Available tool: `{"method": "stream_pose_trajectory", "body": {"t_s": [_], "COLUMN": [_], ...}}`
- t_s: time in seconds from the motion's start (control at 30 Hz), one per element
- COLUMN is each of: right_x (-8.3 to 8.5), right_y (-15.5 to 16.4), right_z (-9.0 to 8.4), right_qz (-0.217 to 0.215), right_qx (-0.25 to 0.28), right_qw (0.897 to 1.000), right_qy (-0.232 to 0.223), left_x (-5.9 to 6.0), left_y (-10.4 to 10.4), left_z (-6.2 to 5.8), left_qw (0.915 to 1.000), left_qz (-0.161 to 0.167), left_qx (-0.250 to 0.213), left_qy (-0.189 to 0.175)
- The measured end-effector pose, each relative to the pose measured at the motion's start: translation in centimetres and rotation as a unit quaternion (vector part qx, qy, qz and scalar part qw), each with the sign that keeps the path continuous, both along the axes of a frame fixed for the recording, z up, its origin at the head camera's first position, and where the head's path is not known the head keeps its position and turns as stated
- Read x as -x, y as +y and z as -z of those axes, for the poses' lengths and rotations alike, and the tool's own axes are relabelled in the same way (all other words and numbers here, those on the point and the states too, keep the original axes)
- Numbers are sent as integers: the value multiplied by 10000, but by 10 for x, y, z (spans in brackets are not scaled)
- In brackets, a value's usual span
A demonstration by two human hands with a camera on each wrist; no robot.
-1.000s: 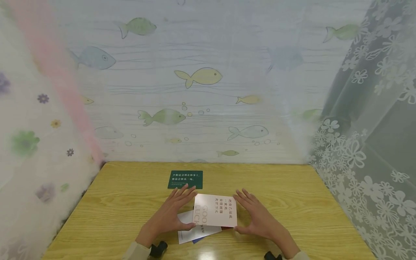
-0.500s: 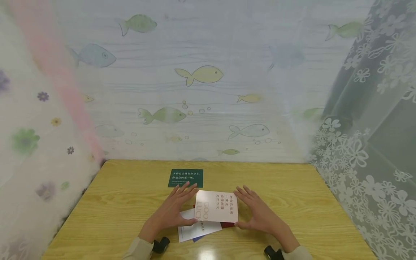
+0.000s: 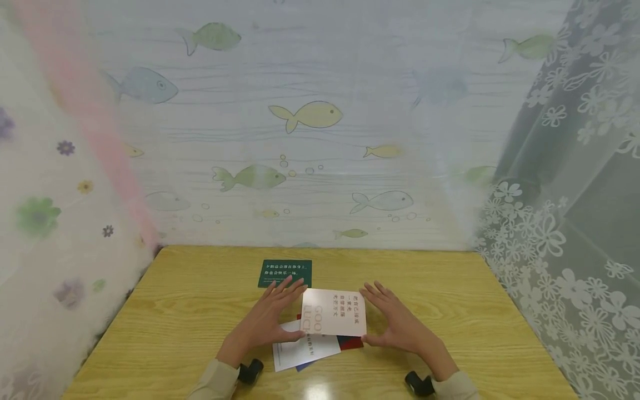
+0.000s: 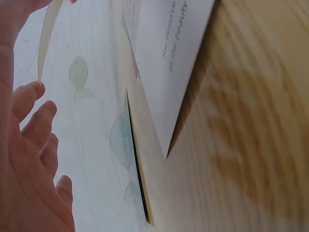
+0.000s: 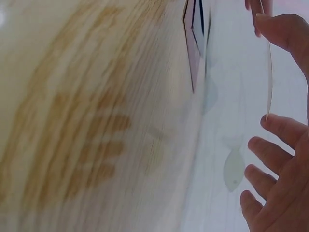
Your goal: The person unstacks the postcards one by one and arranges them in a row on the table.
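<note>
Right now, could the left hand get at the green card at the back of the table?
Probably yes. The left hand holds the pale card by its left edge, fingertips just short of the green card. Only bare table lies between them, but it would have to let go of the pale card first.

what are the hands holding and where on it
Both hands hold the pale pink card by its side edges: left hand on its left edge, right hand on its right.

A pale pink card [image 3: 334, 312] printed with "GOOD LUCK" and red Chinese characters is held by its side edges, apparently lifted just above a white card [image 3: 304, 351], a red card [image 3: 351, 343] and a blue one beneath.
</note>
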State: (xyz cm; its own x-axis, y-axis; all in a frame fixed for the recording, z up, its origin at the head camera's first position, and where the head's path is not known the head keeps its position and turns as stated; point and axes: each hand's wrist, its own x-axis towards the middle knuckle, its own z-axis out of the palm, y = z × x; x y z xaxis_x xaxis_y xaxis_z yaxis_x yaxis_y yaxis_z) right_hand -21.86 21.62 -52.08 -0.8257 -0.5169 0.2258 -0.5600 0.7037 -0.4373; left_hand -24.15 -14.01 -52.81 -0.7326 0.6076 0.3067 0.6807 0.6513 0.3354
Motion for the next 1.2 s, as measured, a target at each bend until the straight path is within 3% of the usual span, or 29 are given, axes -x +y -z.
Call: {"method": "stream_pose_trajectory", "body": {"t_s": [0.6,0.77,0.97,1.2], "right_x": [14,18,22,29], "right_y": [-1,1,4,6], "right_z": [3,3,2,3], "right_qz": [-120,5,41,34], "right_qx": [238,221,401,398], "right_qw": [9996,9996,9983,9984], "right_qy": [50,-164,-425,-402], "left_x": [11,13,15,23], "left_y": [4,8,12,14], "left_z": [1,-2,-2,1], "left_qw": [9993,9990,9991,9996], "left_qz": [-39,-115,-228,-151], "left_qx": [15,20,137,50], "left_qy": [-381,-434,-327,-212]}}
